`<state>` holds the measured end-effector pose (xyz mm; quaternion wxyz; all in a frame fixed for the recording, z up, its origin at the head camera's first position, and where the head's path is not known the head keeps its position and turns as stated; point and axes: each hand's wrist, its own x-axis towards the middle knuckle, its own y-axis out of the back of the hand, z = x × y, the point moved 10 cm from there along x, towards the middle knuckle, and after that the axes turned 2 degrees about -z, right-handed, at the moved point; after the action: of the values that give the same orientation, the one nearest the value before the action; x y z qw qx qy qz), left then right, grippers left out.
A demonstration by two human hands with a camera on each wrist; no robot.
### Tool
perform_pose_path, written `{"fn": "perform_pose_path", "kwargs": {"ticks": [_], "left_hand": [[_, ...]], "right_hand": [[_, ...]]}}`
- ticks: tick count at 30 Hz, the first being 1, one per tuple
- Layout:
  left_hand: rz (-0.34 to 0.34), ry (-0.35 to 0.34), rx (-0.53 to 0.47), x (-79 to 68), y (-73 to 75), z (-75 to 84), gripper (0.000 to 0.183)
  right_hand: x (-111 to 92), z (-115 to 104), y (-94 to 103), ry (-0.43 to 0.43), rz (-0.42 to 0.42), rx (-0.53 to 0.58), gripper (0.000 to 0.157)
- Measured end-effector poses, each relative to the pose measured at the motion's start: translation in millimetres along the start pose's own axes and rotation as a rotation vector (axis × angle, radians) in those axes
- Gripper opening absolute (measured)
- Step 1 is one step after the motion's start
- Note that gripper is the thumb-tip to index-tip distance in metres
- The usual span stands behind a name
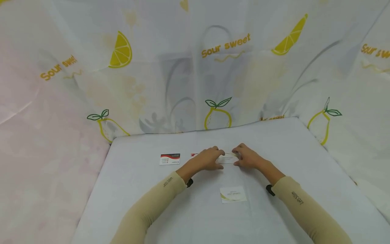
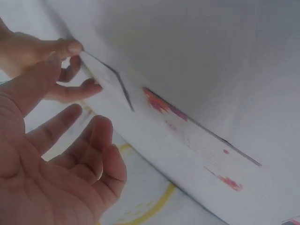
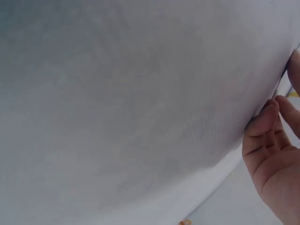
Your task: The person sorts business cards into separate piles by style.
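Observation:
A white business card point(image 1: 226, 158) lies flat on the table between both hands. My right hand point(image 1: 247, 157) holds its right end, with the thumb at the near side and the fingers at the far side. Just off the card's left end is my left hand point(image 1: 210, 159); its fingers are loosely bent with nothing between them, as the left wrist view shows. Partly behind the left hand lies a business card with red floral corners point(image 2: 187, 136). Only the right hand and a sliver of card edge show in the right wrist view.
A black, red and white business card point(image 1: 170, 159) lies farther left in the same row. Nearer the front is a white card with a gold curve point(image 1: 233, 195). The white table point(image 1: 128, 196) meets a lemon-print cloth point(image 1: 170, 84) at the back and sides.

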<state>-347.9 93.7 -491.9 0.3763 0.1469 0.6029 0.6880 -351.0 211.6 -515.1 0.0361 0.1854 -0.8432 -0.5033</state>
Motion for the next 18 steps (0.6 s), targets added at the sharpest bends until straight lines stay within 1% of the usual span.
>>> {"fn": "perform_pose_path", "kwargs": {"ticks": [5, 9, 14, 18], "left_hand": [[0.033, 0.032, 0.009, -1.6, 2.1, -14.0, 0.054], [0.028, 0.04, -0.009, -2.7, -1.9, -19.0, 0.052], [0.035, 0.03, -0.035, -8.9, -5.8, -17.9, 0.051], [0.042, -0.014, -0.047, -18.4, -10.2, -10.0, 0.052]], "right_hand": [[1, 1, 0.1, -0.002, -0.003, 0.009, 0.052], [0, 1, -1.2, 0.006, -0.01, 0.024, 0.052], [-1, 1, -0.6, 0.005, -0.007, 0.032, 0.052], [-3, 2, 3.1, 0.008, 0.022, 0.046, 0.054]]}}
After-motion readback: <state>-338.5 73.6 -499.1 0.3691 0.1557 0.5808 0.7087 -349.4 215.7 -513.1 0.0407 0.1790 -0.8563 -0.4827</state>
